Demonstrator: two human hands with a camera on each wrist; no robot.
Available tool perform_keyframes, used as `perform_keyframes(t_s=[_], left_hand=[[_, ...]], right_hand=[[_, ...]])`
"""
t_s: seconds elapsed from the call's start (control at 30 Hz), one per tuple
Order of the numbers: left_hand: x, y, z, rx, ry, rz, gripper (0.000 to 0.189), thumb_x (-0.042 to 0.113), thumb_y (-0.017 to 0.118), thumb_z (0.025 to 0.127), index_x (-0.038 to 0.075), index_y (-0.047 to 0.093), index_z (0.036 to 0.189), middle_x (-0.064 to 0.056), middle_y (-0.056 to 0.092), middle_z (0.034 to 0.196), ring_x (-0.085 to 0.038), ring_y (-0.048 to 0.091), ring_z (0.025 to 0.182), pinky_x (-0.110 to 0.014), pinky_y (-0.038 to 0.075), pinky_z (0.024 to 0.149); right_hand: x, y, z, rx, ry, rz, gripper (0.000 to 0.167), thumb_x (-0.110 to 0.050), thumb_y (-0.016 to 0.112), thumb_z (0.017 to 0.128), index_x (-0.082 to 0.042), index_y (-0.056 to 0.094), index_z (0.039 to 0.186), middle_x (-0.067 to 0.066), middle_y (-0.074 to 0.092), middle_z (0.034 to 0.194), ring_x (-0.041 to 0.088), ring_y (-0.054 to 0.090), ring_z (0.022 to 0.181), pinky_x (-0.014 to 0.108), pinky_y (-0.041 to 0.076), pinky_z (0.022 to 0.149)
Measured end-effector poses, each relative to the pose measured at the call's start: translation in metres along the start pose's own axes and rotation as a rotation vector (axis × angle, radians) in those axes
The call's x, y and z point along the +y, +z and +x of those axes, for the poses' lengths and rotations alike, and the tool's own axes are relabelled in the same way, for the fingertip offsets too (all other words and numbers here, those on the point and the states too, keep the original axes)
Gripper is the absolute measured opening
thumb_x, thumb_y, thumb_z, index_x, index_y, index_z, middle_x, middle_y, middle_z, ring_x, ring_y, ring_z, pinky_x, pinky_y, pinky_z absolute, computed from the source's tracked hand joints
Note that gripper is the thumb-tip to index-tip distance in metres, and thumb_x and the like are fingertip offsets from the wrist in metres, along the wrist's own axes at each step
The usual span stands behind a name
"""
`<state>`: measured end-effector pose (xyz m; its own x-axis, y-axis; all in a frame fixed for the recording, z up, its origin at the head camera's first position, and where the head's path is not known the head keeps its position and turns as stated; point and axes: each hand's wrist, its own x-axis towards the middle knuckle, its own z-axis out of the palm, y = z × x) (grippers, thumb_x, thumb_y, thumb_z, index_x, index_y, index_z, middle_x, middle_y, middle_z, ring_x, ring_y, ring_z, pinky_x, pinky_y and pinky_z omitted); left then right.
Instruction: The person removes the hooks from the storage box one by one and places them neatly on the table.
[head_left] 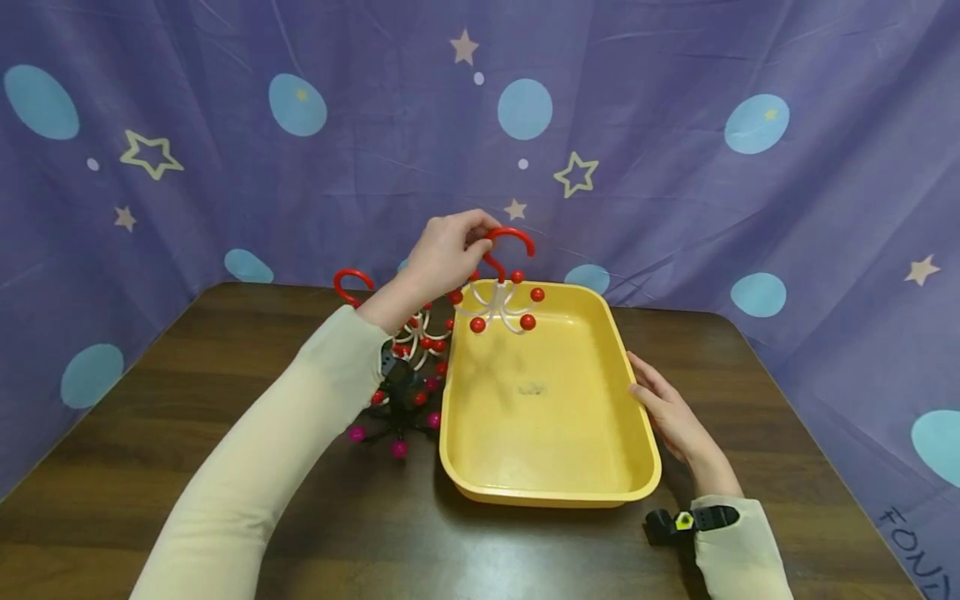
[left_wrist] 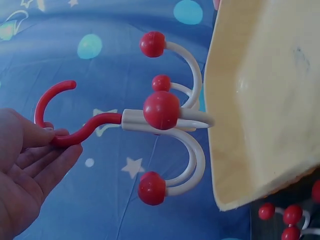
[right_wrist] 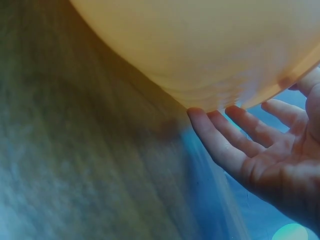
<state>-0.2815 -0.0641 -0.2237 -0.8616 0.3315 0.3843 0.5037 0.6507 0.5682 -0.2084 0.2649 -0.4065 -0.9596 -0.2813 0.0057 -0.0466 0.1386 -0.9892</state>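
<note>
High over the far left part of a yellow tray (head_left: pixel 570 417), my left hand (head_left: pixel 448 250) pinches a red hook (left_wrist: pixel 92 127) between thumb and fingers. Under the hook hangs a hanger with white curved arms (left_wrist: pixel 197 160) tipped with red balls (left_wrist: pixel 161 110). My right hand (head_left: pixel 667 412) holds the tray's right side, thumb at the rim and fingertips (right_wrist: pixel 197 117) against the outer wall. Left of the tray lie another red-hooked (head_left: pixel 352 279) white hanger with red balls and a black one (head_left: pixel 401 408) with pink balls, partly hidden by my left forearm.
The dark wooden table (head_left: pixel 360 533) carries the tray and the lying hangers. Behind and beside it hangs a purple curtain (head_left: pixel 637 100) with stars and blue dots. The tray's raised walls stand between the hangers on the left and my right hand.
</note>
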Motion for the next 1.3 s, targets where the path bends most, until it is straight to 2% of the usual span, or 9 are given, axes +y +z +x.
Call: perform_keyframes(t_s=[0.23,0.57,0.7,0.83,0.97,1.13,1.2,1.3], left_hand=[[-0.005,-0.021,-0.014,0.043,-0.015,-0.037,0.021,0.014,0.054,0.091,0.013,0.061,0.111,-0.003,0.065,0.096,-0.013,0.062,0.078,-0.028,0.05,0.06],[-0.016,-0.046,-0.025,0.162,0.016,-0.032,0.021,0.013,0.056,0.09,0.011,0.063,0.11,-0.005,0.068,0.097,-0.015,0.065,0.083,-0.03,0.049,0.067],[-0.023,-0.058,-0.033,0.203,-0.002,-0.022,0.023,0.014,0.056,0.09,0.011,0.063,0.112,-0.005,0.068,0.099,-0.016,0.065,0.084,-0.025,0.047,0.066],[-0.031,-0.069,-0.041,0.261,-0.017,0.001,0.023,0.014,0.057,0.089,0.011,0.064,0.112,-0.007,0.069,0.098,-0.017,0.066,0.084,-0.017,0.043,0.06],[-0.039,-0.081,-0.051,0.306,-0.052,0.031,0.023,0.016,0.057,0.09,0.012,0.065,0.111,-0.007,0.069,0.098,-0.017,0.065,0.084,-0.015,0.042,0.061],[-0.052,-0.093,-0.067,0.351,-0.107,0.045,0.023,0.019,0.057,0.09,0.014,0.065,0.111,-0.006,0.069,0.097,0.003,0.061,0.077,-0.014,0.041,0.064],[-0.059,-0.098,-0.073,0.377,-0.11,0.046,0.022,0.018,0.057,0.09,0.014,0.066,0.11,-0.005,0.07,0.095,0.01,0.056,0.073,-0.011,0.041,0.064],[-0.07,-0.103,-0.083,0.418,-0.112,0.029,0.022,0.017,0.058,0.089,0.012,0.066,0.109,0.003,0.07,0.09,0.013,0.055,0.071,-0.008,0.041,0.065]], right_hand=[[0.0,0.001,0.0,0.017,0.001,-0.001,0.058,-0.021,0.039,0.098,-0.01,0.009,0.147,0.025,0.021,0.145,0.004,0.053,0.103,0.024,0.049,0.079],[0.001,-0.001,-0.001,0.025,0.003,0.008,0.058,-0.021,0.038,0.098,-0.011,0.009,0.147,0.027,0.024,0.142,0.006,0.055,0.101,0.025,0.05,0.078],[0.001,0.001,0.0,0.004,0.005,0.014,0.057,-0.02,0.038,0.099,-0.011,0.009,0.147,0.026,0.024,0.143,0.009,0.054,0.103,0.026,0.05,0.079],[0.0,0.001,0.0,0.016,0.008,0.003,0.057,-0.02,0.039,0.098,-0.012,0.01,0.147,0.026,0.025,0.143,0.01,0.055,0.103,0.026,0.05,0.079],[-0.001,0.002,0.001,0.03,0.016,-0.01,0.057,-0.02,0.039,0.098,-0.012,0.011,0.147,0.026,0.026,0.143,0.01,0.055,0.102,0.025,0.05,0.079],[-0.001,0.002,0.0,0.037,0.015,-0.017,0.057,-0.02,0.038,0.098,-0.012,0.011,0.147,0.026,0.027,0.142,0.009,0.055,0.101,0.025,0.05,0.078],[0.0,0.002,0.0,0.036,0.016,-0.015,0.057,-0.021,0.038,0.098,-0.012,0.01,0.147,0.026,0.026,0.143,0.008,0.055,0.101,0.025,0.05,0.078],[-0.001,0.002,0.0,0.032,0.023,-0.018,0.057,-0.022,0.038,0.098,-0.012,0.01,0.147,0.024,0.024,0.144,0.01,0.054,0.103,0.026,0.05,0.079]])
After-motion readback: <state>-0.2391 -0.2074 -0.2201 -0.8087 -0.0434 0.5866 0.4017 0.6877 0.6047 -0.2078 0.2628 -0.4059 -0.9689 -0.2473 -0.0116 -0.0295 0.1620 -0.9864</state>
